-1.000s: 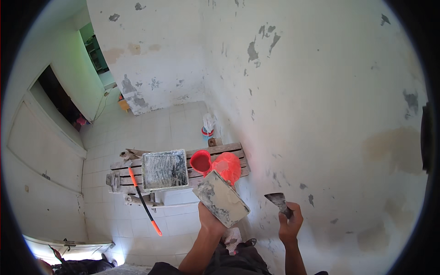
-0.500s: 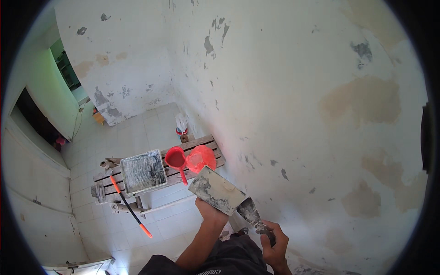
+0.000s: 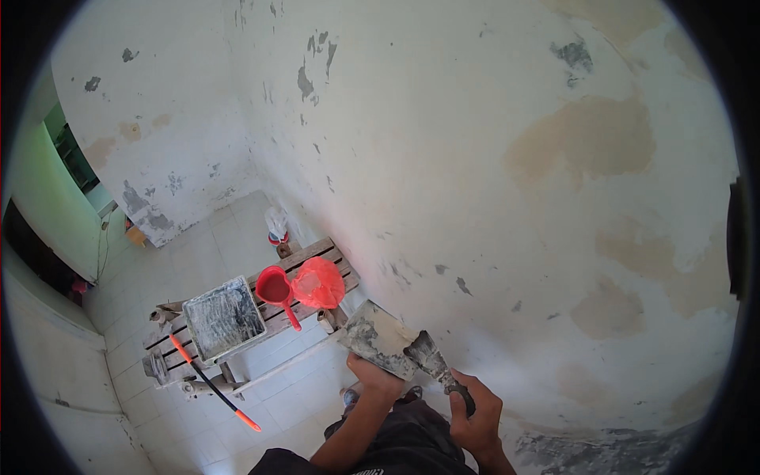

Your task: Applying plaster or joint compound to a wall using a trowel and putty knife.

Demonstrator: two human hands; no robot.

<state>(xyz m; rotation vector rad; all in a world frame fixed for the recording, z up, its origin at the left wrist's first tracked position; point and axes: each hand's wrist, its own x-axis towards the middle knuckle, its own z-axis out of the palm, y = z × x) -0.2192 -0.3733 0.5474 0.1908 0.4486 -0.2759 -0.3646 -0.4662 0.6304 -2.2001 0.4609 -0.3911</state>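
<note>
My left hand grips a rectangular putty board from beneath, its top smeared with cream and grey putty. The fingers under the board are mostly hidden. My right hand is closed round the dark handle of a putty knife. Grey residue coats the knife's blade, which overlaps the right end of the board; whether it presses on the surface I cannot tell. Both tools are in front of my body, close to a white wall with tan filled patches and grey chipped spots.
On a slatted wooden bench to the left stand a putty-smeared tray, a red dipper and a red plastic bag. A black pole with orange ends leans against it. Pale floor tiles surround the bench.
The whole view has swung right, so the bench and wall patches appear farther left. The putty knife's blade has come farther over the board's right end. Both hands keep their hold.
</note>
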